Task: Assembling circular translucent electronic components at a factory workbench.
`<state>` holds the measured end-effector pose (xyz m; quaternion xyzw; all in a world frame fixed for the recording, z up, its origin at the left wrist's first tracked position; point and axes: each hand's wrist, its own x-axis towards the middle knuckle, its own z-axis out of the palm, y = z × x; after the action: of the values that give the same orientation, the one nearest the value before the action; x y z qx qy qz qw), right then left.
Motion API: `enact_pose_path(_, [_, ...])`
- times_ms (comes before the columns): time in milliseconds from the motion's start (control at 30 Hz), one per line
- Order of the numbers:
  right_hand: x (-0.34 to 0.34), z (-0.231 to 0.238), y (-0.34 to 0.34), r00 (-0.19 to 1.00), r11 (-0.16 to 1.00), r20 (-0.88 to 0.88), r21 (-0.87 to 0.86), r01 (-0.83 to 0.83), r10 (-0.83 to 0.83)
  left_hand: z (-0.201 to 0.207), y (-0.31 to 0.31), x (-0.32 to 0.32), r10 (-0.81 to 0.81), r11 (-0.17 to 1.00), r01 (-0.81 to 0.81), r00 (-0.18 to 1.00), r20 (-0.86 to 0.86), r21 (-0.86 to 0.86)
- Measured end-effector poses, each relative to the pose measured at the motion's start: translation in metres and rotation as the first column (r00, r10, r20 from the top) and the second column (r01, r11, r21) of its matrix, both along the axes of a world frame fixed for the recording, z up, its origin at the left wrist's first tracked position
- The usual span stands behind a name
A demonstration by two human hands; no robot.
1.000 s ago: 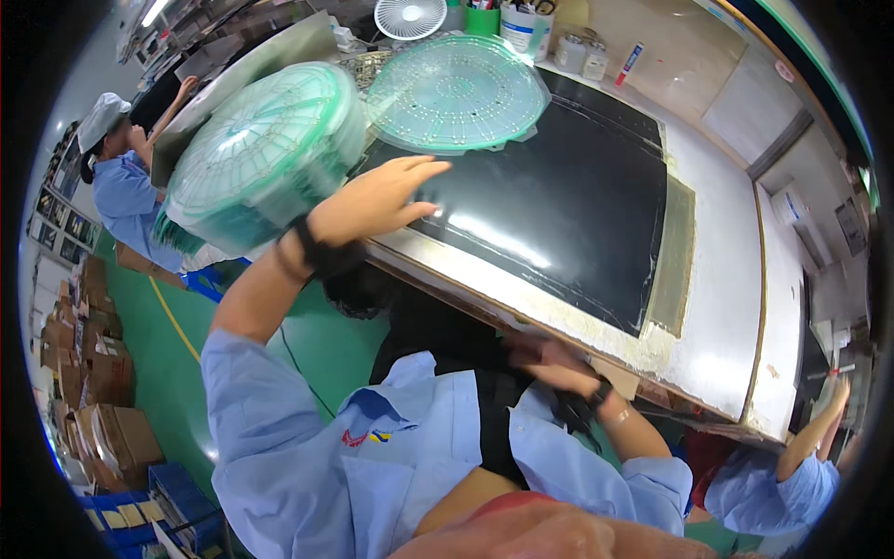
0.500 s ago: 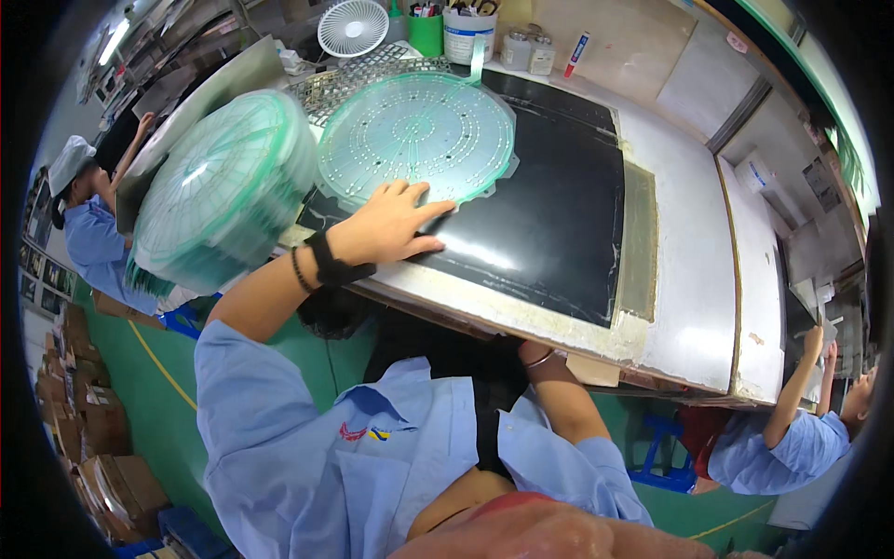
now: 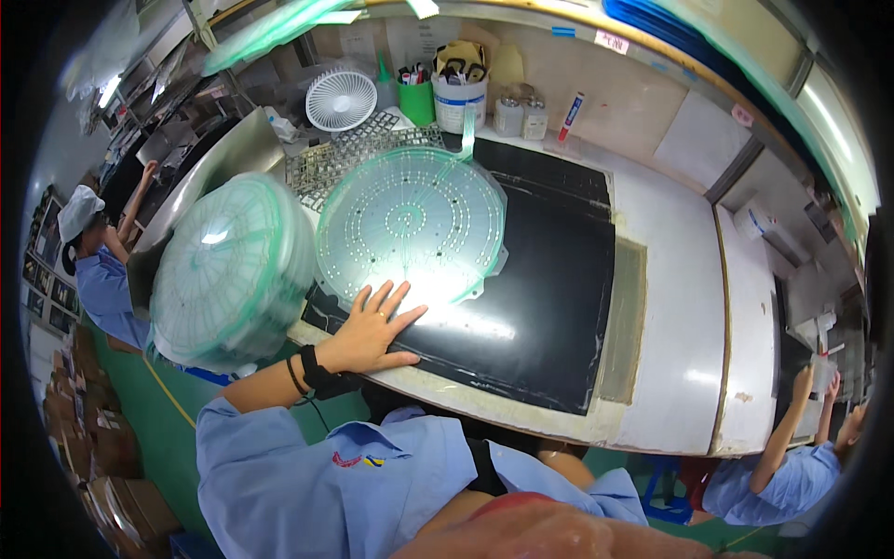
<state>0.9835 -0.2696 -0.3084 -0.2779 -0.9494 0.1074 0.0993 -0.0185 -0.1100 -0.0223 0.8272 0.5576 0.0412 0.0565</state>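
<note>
A thin, round translucent sheet (image 3: pixel 372 214) with green lines, rows of small dots and a narrow tail lies flat on the black mat (image 3: pixel 549 270). My left hand (image 3: pixel 368 337) rests with fingers spread, its fingertips at the sheet's near edge and its palm by the table's front edge. It wears a ring and a black wristband (image 3: pixel 321 373). To the left, a thick stack of similar round sheets (image 3: pixel 219 270) stands tilted, partly blurred. Below the table's front edge, a bit of my right forearm (image 3: pixel 566 466) shows; my right hand is hidden.
Behind the sheet are a metal lattice (image 3: pixel 358 149), white fan (image 3: pixel 341 101), green pen cup (image 3: pixel 416 102), white tub (image 3: pixel 460 101), small jars (image 3: pixel 508 117) and a marker (image 3: pixel 571 116). A person (image 3: pixel 102 252) works at far left, another (image 3: pixel 778 470) at far right.
The view has tilted up, so the table sits lower and more of the shelf above shows. My left hand remains spread at the round sheet's near edge. Less of my right forearm is visible.
</note>
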Motion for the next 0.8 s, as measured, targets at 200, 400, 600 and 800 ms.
enact_pose_path(200, [0.027, -0.036, -0.004, 1.0, 1.0, -0.018, 0.018, -0.011, 0.012, 0.026, 0.002, 0.028, 0.015, 1.0, -0.015, 0.999, -0.045, -0.003])
enact_pose_path(400, [0.003, -0.012, 0.117, 0.993, 0.993, 0.077, 0.059, -0.099, 0.094, 0.018, -0.009, 0.015, 0.054, 0.997, -0.055, 0.998, -0.022, -0.058])
enact_pose_path(600, [-0.094, -0.013, 0.222, 0.992, 0.973, 0.071, 0.201, -0.116, 0.103, 0.027, -0.023, 0.065, 0.067, 0.98, -0.074, 0.997, -0.043, -0.187])
enact_pose_path(800, [-0.177, -0.001, 0.237, 0.987, 0.956, 0.101, 0.256, -0.145, 0.122, 0.023, -0.017, 0.143, 0.258, 0.958, -0.191, 0.896, 0.361, -0.213])
